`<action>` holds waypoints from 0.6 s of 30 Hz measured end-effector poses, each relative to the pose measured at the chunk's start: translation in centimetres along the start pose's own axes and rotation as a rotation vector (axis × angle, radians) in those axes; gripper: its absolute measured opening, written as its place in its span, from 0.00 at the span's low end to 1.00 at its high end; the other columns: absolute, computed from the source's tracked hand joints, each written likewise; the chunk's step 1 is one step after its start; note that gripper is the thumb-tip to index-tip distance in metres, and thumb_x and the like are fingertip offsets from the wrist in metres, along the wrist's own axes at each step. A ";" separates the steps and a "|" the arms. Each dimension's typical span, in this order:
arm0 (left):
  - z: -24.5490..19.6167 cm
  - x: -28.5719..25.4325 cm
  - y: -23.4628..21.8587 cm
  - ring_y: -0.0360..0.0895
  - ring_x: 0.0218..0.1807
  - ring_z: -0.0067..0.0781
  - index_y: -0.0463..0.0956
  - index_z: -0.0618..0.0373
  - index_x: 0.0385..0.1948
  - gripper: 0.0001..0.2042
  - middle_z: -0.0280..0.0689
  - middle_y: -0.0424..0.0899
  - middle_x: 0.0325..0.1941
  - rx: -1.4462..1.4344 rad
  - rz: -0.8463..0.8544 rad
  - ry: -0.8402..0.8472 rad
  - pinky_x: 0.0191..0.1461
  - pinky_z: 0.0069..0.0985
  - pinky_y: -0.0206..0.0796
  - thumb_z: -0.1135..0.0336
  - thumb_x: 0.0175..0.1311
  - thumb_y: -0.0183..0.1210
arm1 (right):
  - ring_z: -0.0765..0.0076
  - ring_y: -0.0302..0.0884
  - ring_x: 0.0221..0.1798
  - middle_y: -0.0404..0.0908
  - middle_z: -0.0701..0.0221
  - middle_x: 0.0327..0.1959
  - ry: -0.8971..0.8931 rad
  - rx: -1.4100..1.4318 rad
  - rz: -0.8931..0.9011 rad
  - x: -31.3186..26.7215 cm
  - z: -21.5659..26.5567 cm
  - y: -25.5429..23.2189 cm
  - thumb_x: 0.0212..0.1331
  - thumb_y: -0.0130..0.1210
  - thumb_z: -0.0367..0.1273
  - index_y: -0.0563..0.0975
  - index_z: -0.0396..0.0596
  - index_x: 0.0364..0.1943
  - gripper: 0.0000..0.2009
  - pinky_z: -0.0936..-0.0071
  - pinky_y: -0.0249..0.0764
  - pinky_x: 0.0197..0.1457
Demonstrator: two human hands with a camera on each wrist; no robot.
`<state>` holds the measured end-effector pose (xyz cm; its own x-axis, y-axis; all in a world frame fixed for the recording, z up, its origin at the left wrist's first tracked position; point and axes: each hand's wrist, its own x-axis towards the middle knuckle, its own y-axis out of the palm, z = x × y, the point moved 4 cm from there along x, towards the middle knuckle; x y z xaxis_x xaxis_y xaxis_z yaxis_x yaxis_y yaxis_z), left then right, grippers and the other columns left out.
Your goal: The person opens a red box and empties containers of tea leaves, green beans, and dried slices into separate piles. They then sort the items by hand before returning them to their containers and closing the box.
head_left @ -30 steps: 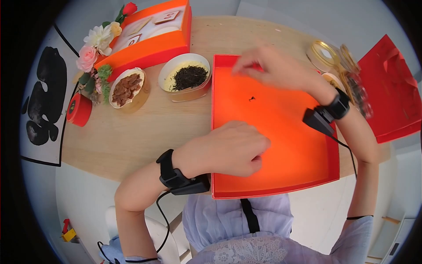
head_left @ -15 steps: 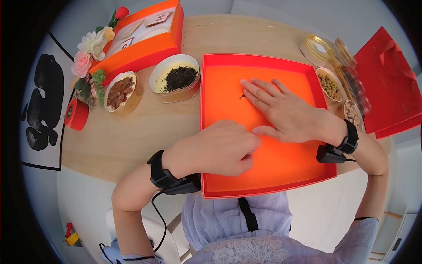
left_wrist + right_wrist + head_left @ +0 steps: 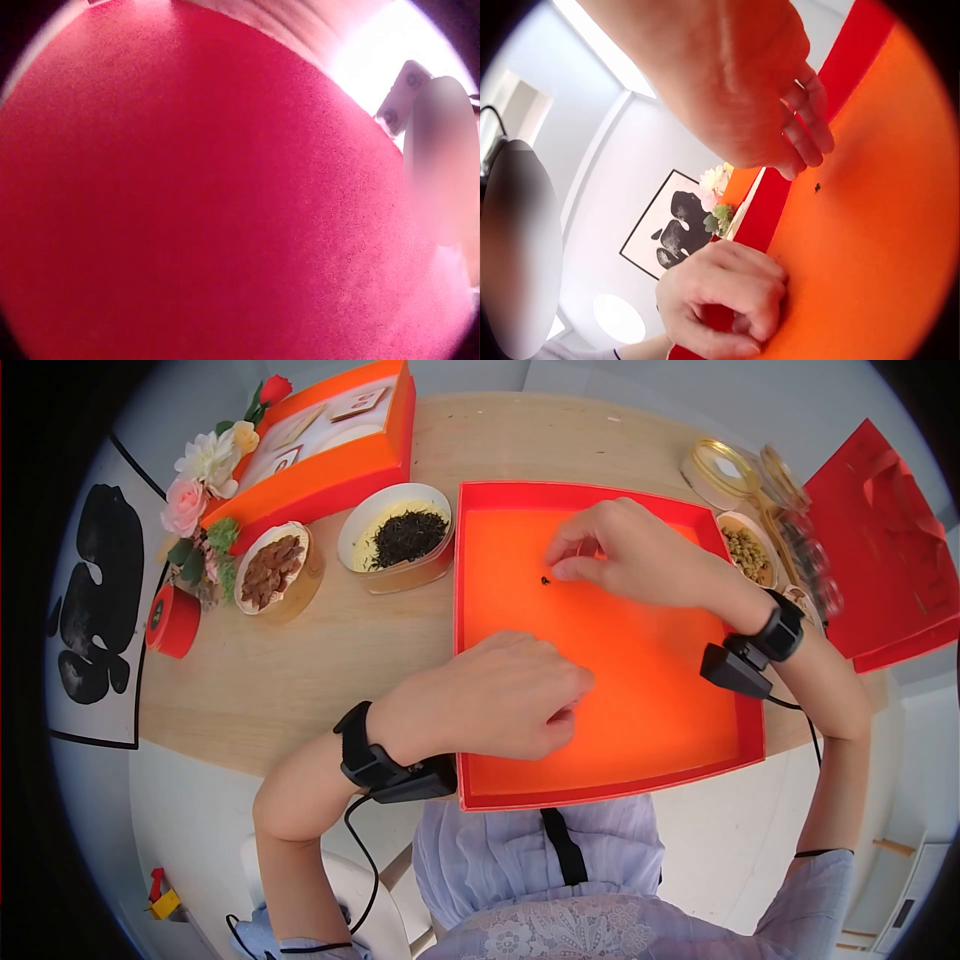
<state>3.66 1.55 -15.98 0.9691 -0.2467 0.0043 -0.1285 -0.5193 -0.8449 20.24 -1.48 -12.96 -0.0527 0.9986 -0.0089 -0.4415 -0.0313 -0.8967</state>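
Note:
A shallow orange box (image 3: 660,750) with red walls lies in front of the person. On its orange floor is a tiny dark scrap (image 3: 545,581), also visible in the right wrist view. Just beside that scrap hovers the right hand (image 3: 635,555), fingers bent downward and thumb apart from them, with nothing between them. The left hand (image 3: 490,695) is curled in a fist and rests over the box's left side, its forearm crossing the red wall. No object shows inside it in the right wrist view (image 3: 727,296). Red wall surface (image 3: 187,187) fills the left wrist view.
Left of the box stand a bowl of dark shreds (image 3: 410,538) and a bowl of brown pieces (image 3: 272,572). Behind them are artificial flowers (image 3: 208,465) and an orange gift box (image 3: 310,495). To the right sit a bowl of greenish bits (image 3: 748,553), jars (image 3: 720,468) and a red lid (image 3: 890,550).
The right hand swept over the box, lay flat with spread fingers on its floor, then lifted and bent its fingers beside the dark scrap. The left hand kept its place on the box.

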 end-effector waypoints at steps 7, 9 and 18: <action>0.1 -0.1 0.0 0.78 0.28 0.51 0.73 0.58 0.23 0.05 0.45 0.78 0.20 -0.014 0.000 -0.004 0.33 0.43 0.66 0.69 0.53 0.58 | 0.71 0.84 0.31 0.87 0.66 0.30 0.332 0.298 0.175 3.1 -2.0 0.6 0.55 0.72 0.35 0.82 0.40 0.32 0.13 0.69 0.76 0.37; 0.1 -0.1 0.0 0.78 0.28 0.51 0.73 0.58 0.23 0.05 0.44 0.78 0.20 -0.014 0.003 0.003 0.33 0.43 0.66 0.69 0.53 0.58 | 0.72 0.82 0.29 0.86 0.67 0.28 0.351 0.275 0.206 3.5 -2.2 0.6 0.54 0.73 0.36 0.81 0.40 0.31 0.14 0.72 0.75 0.35; 0.1 -0.1 0.2 0.78 0.28 0.51 0.73 0.59 0.22 0.05 0.44 0.78 0.20 -0.050 -0.059 0.022 0.33 0.43 0.66 0.69 0.53 0.58 | 0.70 0.83 0.26 0.85 0.66 0.25 0.451 0.066 0.344 5.2 -1.9 0.5 0.49 0.76 0.41 0.80 0.39 0.26 0.19 0.69 0.75 0.31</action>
<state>3.52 1.59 -16.25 0.9705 -0.2321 0.0652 -0.0825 -0.5737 -0.8149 21.42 3.75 -14.30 0.1780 0.8494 -0.4969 -0.5223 -0.3464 -0.7792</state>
